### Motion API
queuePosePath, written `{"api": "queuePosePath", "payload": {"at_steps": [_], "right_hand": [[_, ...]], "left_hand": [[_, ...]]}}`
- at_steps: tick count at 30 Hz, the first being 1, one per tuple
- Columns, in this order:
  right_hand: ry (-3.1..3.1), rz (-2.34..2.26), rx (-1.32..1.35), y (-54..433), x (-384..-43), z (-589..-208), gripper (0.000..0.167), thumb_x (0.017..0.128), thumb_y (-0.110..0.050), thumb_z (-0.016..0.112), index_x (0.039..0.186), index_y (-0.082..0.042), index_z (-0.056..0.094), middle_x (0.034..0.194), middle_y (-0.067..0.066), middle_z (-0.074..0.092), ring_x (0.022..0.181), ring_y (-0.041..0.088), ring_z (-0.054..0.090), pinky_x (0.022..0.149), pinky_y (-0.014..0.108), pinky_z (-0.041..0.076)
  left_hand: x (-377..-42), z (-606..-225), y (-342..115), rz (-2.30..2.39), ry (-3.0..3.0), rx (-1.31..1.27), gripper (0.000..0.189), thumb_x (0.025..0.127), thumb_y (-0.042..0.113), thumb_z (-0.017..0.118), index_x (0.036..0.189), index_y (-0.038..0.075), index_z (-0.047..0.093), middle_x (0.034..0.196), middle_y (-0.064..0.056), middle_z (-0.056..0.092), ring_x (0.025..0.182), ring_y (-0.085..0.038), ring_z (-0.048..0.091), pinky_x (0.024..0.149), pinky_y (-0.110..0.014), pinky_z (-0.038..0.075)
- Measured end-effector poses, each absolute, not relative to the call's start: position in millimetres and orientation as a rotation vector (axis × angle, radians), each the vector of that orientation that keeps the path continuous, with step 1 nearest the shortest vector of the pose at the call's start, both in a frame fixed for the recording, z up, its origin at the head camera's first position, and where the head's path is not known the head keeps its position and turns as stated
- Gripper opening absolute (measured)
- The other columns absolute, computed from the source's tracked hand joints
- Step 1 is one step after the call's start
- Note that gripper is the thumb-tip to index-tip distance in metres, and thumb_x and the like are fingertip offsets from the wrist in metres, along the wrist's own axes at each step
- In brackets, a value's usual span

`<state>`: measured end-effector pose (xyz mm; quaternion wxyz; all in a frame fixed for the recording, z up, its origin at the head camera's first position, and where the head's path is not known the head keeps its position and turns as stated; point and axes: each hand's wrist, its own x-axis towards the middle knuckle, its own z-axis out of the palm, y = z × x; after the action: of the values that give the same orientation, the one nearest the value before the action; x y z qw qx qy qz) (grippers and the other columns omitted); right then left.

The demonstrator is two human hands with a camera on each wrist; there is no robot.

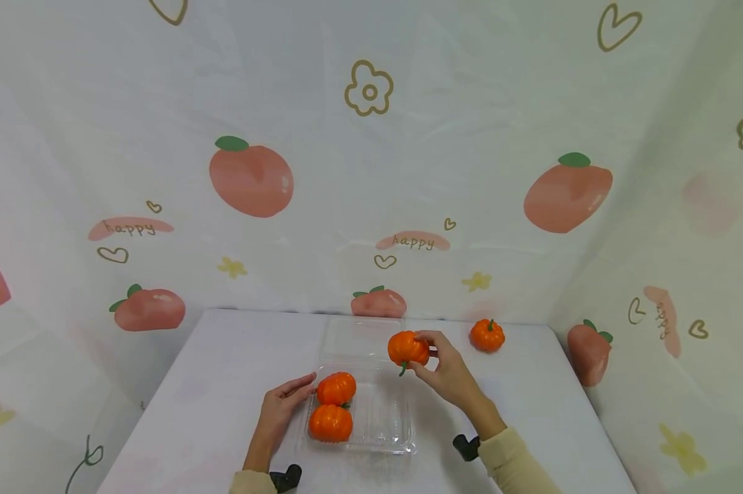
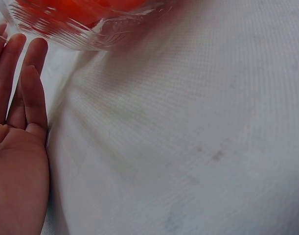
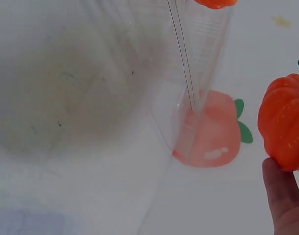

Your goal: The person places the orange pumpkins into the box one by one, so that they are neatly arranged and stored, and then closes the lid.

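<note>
Held pumpkin (image 1: 407, 348): orange, at abt 1 o'clock of box centre (12 = away fr person), by lid side; ht above desk hard to tell
R hand (image 1: 448, 374) grasping it betw thumb & fingers; green stem (image 1: 403, 369) hangs free twd 6–7 o'clock; prob gripped by sides as ribs give better purchase than the thin stem
Clear box (image 1: 380, 427): on desk, 2 pumpkins inside, one at 10 o'clock (image 1: 337, 389), one at 8 (image 1: 331, 423), v close, maybe touching; prob set against 9 o'clock wall so they prop ea other & don't roll
L hand (image 1: 280, 408) at 9, released, fingers nr straight, tips at box wall, nothing gripped; prob there to steady light plastic
Lid (image 1: 361, 337) laid back at 12, looks hinged; prob folded that way to give access fr above
Loose pumpkin (image 1: 487, 335) at 2, stem up, nr back edge of desk (image 1: 192, 412), well apart fr box; within R arm's reach, I'd judge
Count: pumpkins 4 (1 held, 2 in box, 1 loose); box 1; lid 1; hands 2; black wrist mounts (image 1: 466, 447) 2
Beyond: fruit-print backdrop (image 1: 457, 137) at 12
</note>
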<state>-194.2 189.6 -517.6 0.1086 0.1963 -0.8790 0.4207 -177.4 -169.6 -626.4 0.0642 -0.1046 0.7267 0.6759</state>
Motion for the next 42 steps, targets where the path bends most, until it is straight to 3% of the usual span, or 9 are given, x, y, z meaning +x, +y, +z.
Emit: {"api": "queuePosePath", "payload": {"at_steps": [8, 17, 25, 34, 42], "right_hand": [[-2.582, 1.296, 0.601, 181, -191, -528, 0.057, 0.084, -0.009, 0.083, 0.134, -0.011, 0.055, 0.132, 0.004, 0.064, 0.117, 0.023, 0.064, 0.096, 0.039, 0.061], [-2.595, 1.277, 0.690, 172, -187, -540, 0.058, 0.083, -0.008, 0.084, 0.135, -0.011, 0.056, 0.130, 0.003, 0.062, 0.114, 0.020, 0.063, 0.095, 0.036, 0.061], [-2.642, 1.324, 0.706, 165, -182, -549, 0.054, 0.083, -0.007, 0.083, 0.131, -0.017, 0.059, 0.126, 0.001, 0.058, 0.114, 0.018, 0.061, 0.096, 0.036, 0.061], [-2.683, 1.218, 0.737, 161, -181, -555, 0.054, 0.082, -0.007, 0.084, 0.130, -0.015, 0.061, 0.122, 0.001, 0.059, 0.108, 0.015, 0.061, 0.096, 0.029, 0.059], [-2.787, 1.144, 0.709, 160, -185, -559, 0.055, 0.082, -0.012, 0.085, 0.131, -0.017, 0.062, 0.124, -0.002, 0.060, 0.112, 0.014, 0.062, 0.103, 0.035, 0.057]], "left_hand": [[-178, -627, -171, 2.045, 2.196, -0.333, 0.047, 0.090, 0.041, 0.076, 0.129, 0.016, 0.071, 0.132, 0.001, 0.072, 0.115, -0.001, 0.068, 0.105, -0.018, 0.051], [-177, -626, -171, 2.038, 2.203, -0.317, 0.051, 0.089, 0.044, 0.076, 0.131, 0.015, 0.070, 0.134, 0.000, 0.071, 0.122, -0.004, 0.067, 0.109, -0.023, 0.049], [-177, -628, -171, 2.036, 2.227, -0.327, 0.045, 0.090, 0.041, 0.076, 0.127, 0.016, 0.073, 0.130, 0.001, 0.073, 0.117, -0.005, 0.069, 0.108, -0.026, 0.051], [-178, -630, -169, 2.026, 2.213, -0.350, 0.045, 0.090, 0.042, 0.076, 0.128, 0.018, 0.072, 0.130, 0.004, 0.073, 0.131, -0.013, 0.062, 0.115, -0.035, 0.046], [-179, -629, -169, 2.041, 2.196, -0.348, 0.046, 0.089, 0.040, 0.077, 0.128, 0.016, 0.072, 0.131, 0.002, 0.073, 0.121, -0.006, 0.067, 0.115, -0.037, 0.046]]}}
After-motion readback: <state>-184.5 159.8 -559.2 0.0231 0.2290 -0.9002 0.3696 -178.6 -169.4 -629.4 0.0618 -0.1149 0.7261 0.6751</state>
